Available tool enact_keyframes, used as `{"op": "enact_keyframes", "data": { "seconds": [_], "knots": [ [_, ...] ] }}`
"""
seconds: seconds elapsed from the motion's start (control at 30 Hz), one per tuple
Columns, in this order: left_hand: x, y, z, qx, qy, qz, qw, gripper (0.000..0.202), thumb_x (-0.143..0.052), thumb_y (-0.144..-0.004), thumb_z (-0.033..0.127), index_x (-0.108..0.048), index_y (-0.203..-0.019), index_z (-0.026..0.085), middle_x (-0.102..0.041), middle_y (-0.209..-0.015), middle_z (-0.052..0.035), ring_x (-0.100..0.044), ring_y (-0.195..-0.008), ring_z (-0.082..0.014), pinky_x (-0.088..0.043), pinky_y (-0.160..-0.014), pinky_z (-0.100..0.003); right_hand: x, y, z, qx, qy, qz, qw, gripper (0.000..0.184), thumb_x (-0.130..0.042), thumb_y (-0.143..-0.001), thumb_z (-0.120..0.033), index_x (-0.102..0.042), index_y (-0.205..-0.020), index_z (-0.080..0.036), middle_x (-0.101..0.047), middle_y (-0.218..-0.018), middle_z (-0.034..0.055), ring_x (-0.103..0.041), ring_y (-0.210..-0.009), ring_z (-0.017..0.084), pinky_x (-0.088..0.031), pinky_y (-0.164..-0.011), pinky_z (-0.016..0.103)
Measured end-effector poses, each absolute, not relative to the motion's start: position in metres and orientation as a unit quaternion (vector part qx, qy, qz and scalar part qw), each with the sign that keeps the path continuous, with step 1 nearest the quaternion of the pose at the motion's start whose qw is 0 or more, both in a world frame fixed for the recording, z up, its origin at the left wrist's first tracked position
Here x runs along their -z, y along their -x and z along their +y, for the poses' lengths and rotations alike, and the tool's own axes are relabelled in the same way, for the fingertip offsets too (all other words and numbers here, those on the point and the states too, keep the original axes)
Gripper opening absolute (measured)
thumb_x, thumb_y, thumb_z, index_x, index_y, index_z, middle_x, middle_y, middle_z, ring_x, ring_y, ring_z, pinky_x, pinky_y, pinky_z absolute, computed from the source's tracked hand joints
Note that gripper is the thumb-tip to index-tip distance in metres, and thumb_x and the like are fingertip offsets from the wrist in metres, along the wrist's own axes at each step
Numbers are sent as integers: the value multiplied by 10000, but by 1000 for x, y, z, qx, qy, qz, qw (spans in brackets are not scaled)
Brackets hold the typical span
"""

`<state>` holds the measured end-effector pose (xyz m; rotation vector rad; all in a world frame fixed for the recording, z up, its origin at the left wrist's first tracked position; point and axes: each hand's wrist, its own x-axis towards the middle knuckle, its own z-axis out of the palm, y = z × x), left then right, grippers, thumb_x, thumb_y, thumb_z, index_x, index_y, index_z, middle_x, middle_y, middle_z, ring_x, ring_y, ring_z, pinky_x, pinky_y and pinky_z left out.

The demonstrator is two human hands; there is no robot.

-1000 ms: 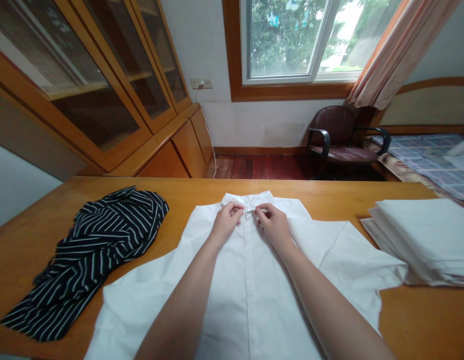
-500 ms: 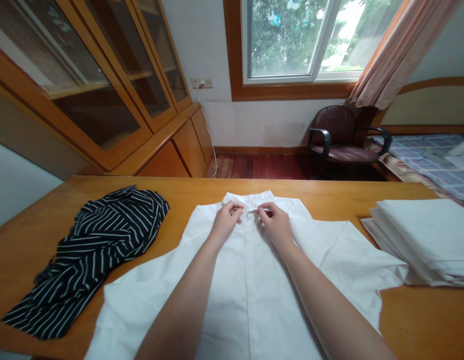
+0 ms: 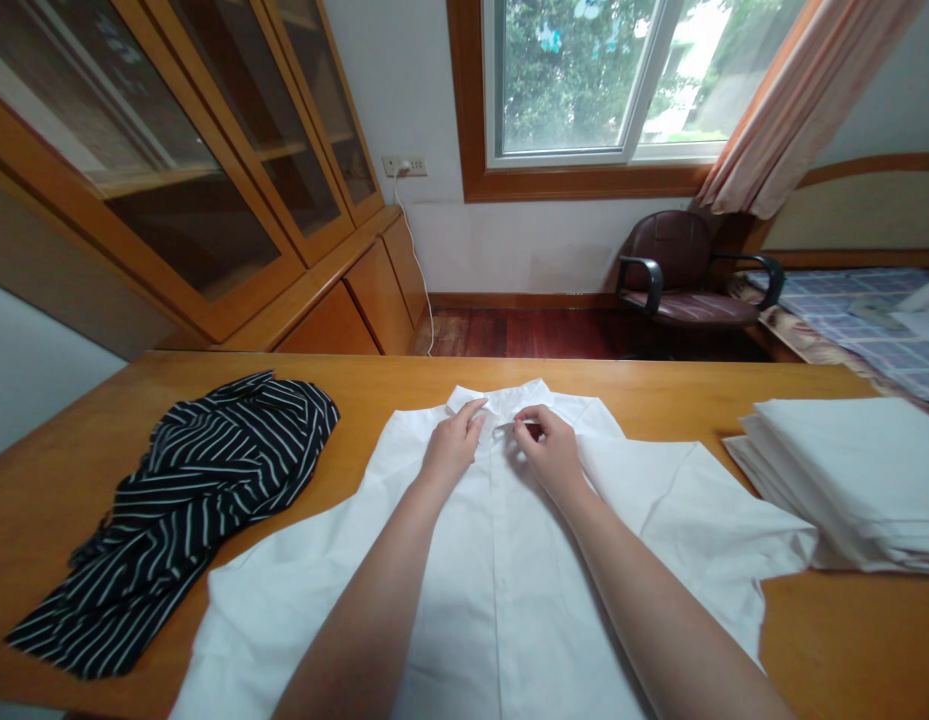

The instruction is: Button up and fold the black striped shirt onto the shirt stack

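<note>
A white short-sleeved shirt (image 3: 464,590) lies front side up on the wooden table, its collar at the far end and its button front running toward me. At the left side of the collar rests my left hand (image 3: 453,440), fingers stretched and apart, with nothing visible in them. Opposite it, my right hand (image 3: 543,440) pinches the shirt's edge just below the collar between thumb and forefinger. A small gap in the collar opening shows between the two hands.
A crumpled black-and-white striped garment (image 3: 216,480) lies on the table (image 3: 374,375) at the left. Folded white cloth (image 3: 854,470) is stacked at the right. Beyond the table stand a brown armchair (image 3: 681,265), a glass-doored cabinet (image 3: 299,235) and a bed (image 3: 876,310).
My left hand's fingers have straightened from a pinch near the collar. My right hand has barely moved and keeps its pinch.
</note>
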<state>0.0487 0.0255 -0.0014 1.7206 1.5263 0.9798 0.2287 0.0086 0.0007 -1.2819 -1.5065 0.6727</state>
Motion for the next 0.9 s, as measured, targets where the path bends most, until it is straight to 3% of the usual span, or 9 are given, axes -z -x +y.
{"op": "enact_keyframes", "data": {
  "seconds": [0.17, 0.33, 0.67, 0.9],
  "knots": [
    [2, -50, 27, -371, -637, 594, 324, 162, -522, -934, 336, -648, -1005, 264, -564, -543, 69, -526, -384, -123, -401, -504, -235, 0, -229, 9, -275, 528, -628, 500, 134, -544, -817, -287, -643, -840, -201, -683, -793, 20, -611, -675, 162, -469, -673, 275],
    [6, -47, 30, -373, -634, 605, 305, 103, -491, -946, 308, -574, -941, 247, -572, -553, 70, -553, -394, -117, -404, -500, -223, 1, -230, 10, -290, 542, -583, 532, 114, -563, -798, -298, -627, -808, -204, -667, -758, 8, -606, -654, 162, -464, -655, 272],
    [7, -46, 31, -384, -625, 607, 306, 90, -475, -950, 300, -545, -958, 246, -584, -582, 66, -573, -422, -118, -423, -509, -222, 0, -235, 13, -312, 561, -507, 575, 143, -572, -826, -338, -610, -847, -201, -639, -771, -1, -586, -635, 154, -463, -628, 270],
    [7, -46, 30, -379, -640, 603, 289, 173, -479, -946, 287, -568, -1088, 246, -591, -635, 64, -608, -470, -114, -453, -555, -224, 0, -238, 14, -215, 595, -469, 616, 136, -538, -870, -325, -579, -908, -201, -591, -911, 32, -541, -748, 164, -458, -721, 295]
  ]
}}
